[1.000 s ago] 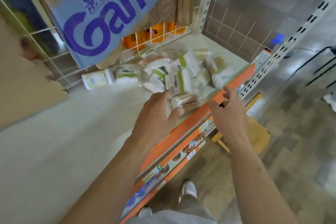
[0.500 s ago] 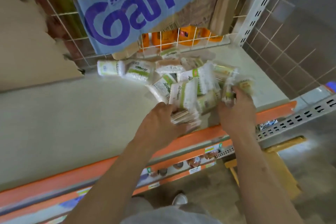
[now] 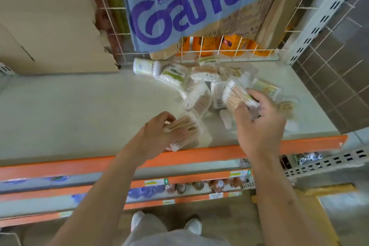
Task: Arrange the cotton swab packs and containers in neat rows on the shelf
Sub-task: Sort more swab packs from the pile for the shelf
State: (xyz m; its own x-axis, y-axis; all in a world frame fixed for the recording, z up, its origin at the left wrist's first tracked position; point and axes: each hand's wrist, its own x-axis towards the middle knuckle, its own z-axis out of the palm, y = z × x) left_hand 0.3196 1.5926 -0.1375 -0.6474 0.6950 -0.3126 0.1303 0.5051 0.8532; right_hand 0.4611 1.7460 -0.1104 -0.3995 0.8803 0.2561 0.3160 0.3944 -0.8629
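Holding 2 swab packs, 1 per hand.

Left hand (image 3: 157,136): fingers curled round a clear pack of wooden-stick swabs (image 3: 185,132), thumb side on top, cotton tips poking out below my palm. The pack sits low over the shelf (image 3: 79,110), just behind the orange front lip (image 3: 299,144). Held flat like this, I judge, so it can go down as the start of a row.

Right hand (image 3: 259,124): fingers and thumb clamped on a second pack (image 3: 235,96), held above the heap (image 3: 199,90) that lies just beyond my knuckles. The grip is at 1 end, which leaves the far end free for checking; any print there is too blurred to read.

Heap: jumbled, packs overlapping at all angles, between my 2 hands and the wire back grid (image 3: 219,54). Well beyond my left hand, at the heap's left end, 1 round container (image 3: 145,67) lies on its side, touching a green-label pack (image 3: 173,75).

Left of my left hand: a wide run of pale shelf board. I take that as the room for rows, working from the front lip backward.

Behind the grid, orange bottles (image 3: 229,44). Above them a blue printed carton (image 3: 199,6) hangs over the back of the shelf, so tall stacking at the rear looks tight.

No row laid yet. Risk: the film looks thin and slippery, so packs could slide when set on edge.
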